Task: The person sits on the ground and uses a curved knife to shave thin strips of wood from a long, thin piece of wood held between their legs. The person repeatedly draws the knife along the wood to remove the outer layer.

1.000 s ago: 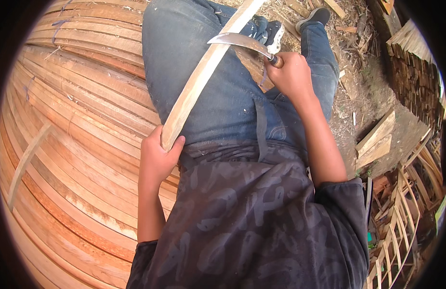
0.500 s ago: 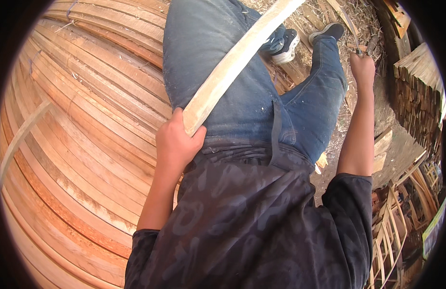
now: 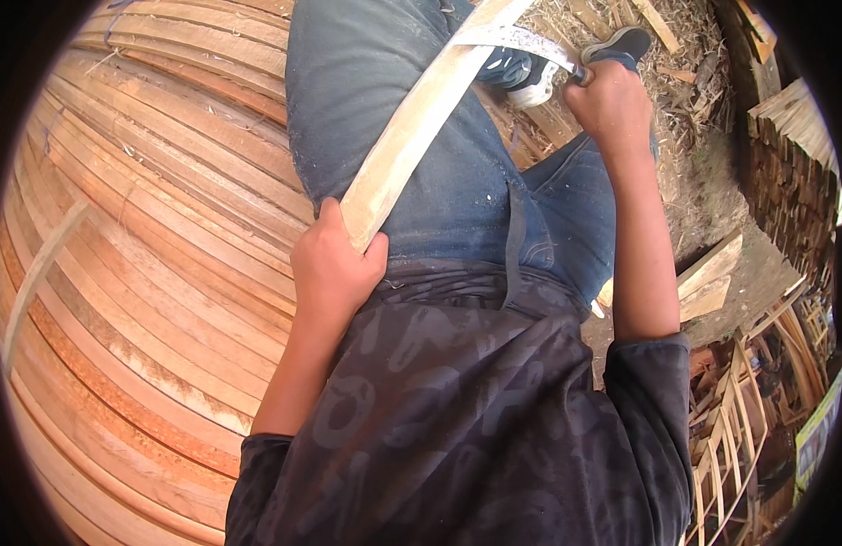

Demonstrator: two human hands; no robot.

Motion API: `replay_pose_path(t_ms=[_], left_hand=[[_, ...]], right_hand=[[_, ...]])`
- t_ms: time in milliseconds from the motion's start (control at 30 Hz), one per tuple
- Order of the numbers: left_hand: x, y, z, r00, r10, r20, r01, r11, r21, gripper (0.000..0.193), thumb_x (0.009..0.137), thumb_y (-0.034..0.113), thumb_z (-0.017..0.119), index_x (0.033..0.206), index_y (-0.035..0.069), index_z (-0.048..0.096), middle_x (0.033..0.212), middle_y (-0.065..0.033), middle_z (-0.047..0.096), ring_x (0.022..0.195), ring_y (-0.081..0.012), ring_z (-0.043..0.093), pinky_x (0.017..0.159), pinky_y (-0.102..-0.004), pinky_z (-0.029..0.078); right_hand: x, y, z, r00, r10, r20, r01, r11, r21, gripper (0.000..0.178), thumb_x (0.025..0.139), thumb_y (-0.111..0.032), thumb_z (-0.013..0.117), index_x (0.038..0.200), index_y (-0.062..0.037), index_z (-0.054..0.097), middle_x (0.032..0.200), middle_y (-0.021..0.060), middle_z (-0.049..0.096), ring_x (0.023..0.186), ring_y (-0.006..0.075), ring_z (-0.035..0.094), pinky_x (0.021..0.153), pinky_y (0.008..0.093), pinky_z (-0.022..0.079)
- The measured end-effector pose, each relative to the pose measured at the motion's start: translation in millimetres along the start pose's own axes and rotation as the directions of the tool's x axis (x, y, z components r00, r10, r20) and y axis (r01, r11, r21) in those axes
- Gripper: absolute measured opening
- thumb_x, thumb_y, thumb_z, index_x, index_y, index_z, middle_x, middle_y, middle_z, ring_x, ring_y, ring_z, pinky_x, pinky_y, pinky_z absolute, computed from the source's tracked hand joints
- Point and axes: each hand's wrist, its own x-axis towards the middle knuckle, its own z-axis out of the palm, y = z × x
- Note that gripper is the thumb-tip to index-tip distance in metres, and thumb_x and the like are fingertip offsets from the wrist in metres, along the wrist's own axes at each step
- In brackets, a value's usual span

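Note:
A long pale wooden slat (image 3: 412,146) slants from my waist up across my thigh to the top edge. My left hand (image 3: 337,255) is closed round its near end, the thumb on the right side. In my right hand (image 3: 612,105) is the dark handle of a long curved knife (image 3: 517,38). Its whitish blade reaches leftward to the slat's upper part and overlaps it. Whether the edge bites into the wood, I cannot tell.
To my left lies a broad stack of reddish-brown wooden boards (image 3: 166,246), with a thin strip (image 3: 40,273) across it. Shavings (image 3: 685,86) litter the ground ahead. At the right stand a pile of stacked wood (image 3: 790,168) and thin frame-like slats (image 3: 735,437). Offcuts (image 3: 710,282) lie nearby.
My right hand has swung inward to the left, bringing the knife blade from out at the right over to the slat. The left hand keeps its hold, and the slat has shifted slightly left.

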Motion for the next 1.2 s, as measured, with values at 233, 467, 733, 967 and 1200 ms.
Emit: replay_pose_path(t_ms=[233, 467, 733, 967, 1200], left_hand=[[2.3, 4.8, -1.4, 1.000, -0.010, -0.011, 0.011, 0.999, 0.034, 0.036, 0.070, 0.026, 0.069, 0.084, -0.001, 0.051, 0.072, -0.0253, 0.061, 0.071, -0.0442, 0.061, 0.064, -0.0493, 0.048], [11.8, -3.8, 3.7, 1.000, 0.014, -0.006, -0.015, 0.996, -0.093, 0.032, 0.069, 0.025, 0.068, 0.083, -0.001, 0.054, 0.072, -0.0250, 0.061, 0.072, -0.0440, 0.061, 0.064, -0.0494, 0.048], [13.4, 0.9, 1.5, 1.000, 0.022, -0.022, -0.023, 0.998, -0.051, 0.031, 0.068, 0.021, 0.067, 0.084, -0.002, 0.053, 0.069, -0.0257, 0.059, 0.068, -0.0453, 0.059, 0.062, -0.0491, 0.047], [7.9, 12.1, 0.3, 0.999, -0.002, -0.046, 0.000, 1.000, -0.029, 0.029, 0.068, 0.020, 0.066, 0.082, 0.000, 0.050, 0.068, -0.0240, 0.059, 0.067, -0.0440, 0.060, 0.061, -0.0487, 0.048], [9.9, 13.8, -1.4, 0.999, -0.022, -0.024, 0.021, 1.000, -0.019, 0.030, 0.068, 0.020, 0.067, 0.083, 0.000, 0.051, 0.069, -0.0229, 0.060, 0.068, -0.0428, 0.061, 0.062, -0.0486, 0.049]], right_hand=[[64.7, 91.0, 9.6, 0.944, 0.322, 0.079, -0.319, 0.947, -0.045, 0.039, 0.074, -0.031, 0.056, 0.092, 0.0003, 0.070, 0.092, 0.0289, 0.066, 0.094, 0.0429, 0.063, 0.083, 0.0463, 0.051], [14.6, 129.0, -14.4, 0.951, 0.307, 0.029, -0.308, 0.950, 0.041, 0.032, 0.078, -0.025, 0.057, 0.080, 0.0043, 0.068, 0.074, 0.0274, 0.064, 0.072, 0.0414, 0.066, 0.070, 0.0447, 0.050], [-24.8, -20.0, -20.6, 0.996, 0.021, 0.090, -0.034, 0.989, 0.146, 0.019, 0.068, -0.018, 0.061, 0.073, -0.0014, 0.070, 0.068, 0.0238, 0.063, 0.068, 0.0418, 0.063, 0.065, 0.0455, 0.052], [20.9, -4.2, -15.5, 1.000, -0.014, 0.020, 0.016, 0.997, -0.076, 0.022, 0.068, -0.023, 0.063, 0.071, -0.0032, 0.070, 0.070, 0.0211, 0.066, 0.068, 0.0385, 0.066, 0.065, 0.0437, 0.054], [43.8, 2.4, -20.1, 0.994, 0.078, 0.078, -0.067, 0.989, -0.135, 0.024, 0.068, -0.025, 0.062, 0.076, -0.0043, 0.071, 0.076, 0.0208, 0.067, 0.075, 0.0380, 0.067, 0.070, 0.0443, 0.054]])
